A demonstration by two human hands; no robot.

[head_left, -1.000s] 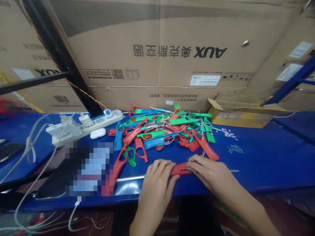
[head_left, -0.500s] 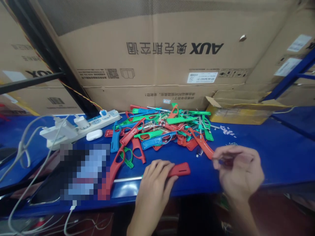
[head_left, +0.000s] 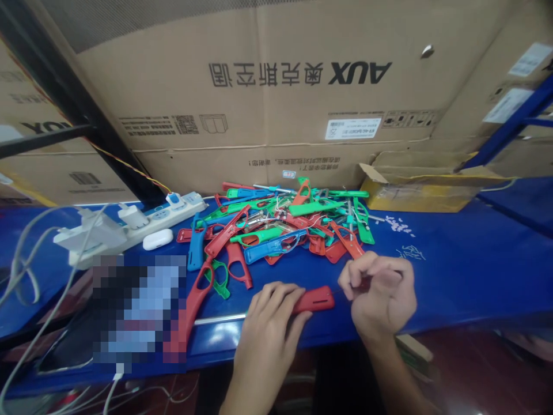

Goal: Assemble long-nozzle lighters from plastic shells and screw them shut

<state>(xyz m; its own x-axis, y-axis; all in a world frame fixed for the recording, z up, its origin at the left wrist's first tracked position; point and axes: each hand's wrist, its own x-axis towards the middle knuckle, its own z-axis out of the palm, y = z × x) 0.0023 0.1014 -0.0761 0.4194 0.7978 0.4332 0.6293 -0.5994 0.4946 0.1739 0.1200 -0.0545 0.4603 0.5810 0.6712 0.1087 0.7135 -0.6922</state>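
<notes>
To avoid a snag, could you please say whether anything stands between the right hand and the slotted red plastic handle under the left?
Nothing visible does; a gap over the glossy blue tabletop separates the bare right hand from the slotted red plastic handle.

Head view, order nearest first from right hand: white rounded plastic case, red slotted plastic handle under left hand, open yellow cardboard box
1. Red slotted plastic handle: just left.
2. Open yellow cardboard box: back right.
3. White rounded plastic case: far left.
</notes>
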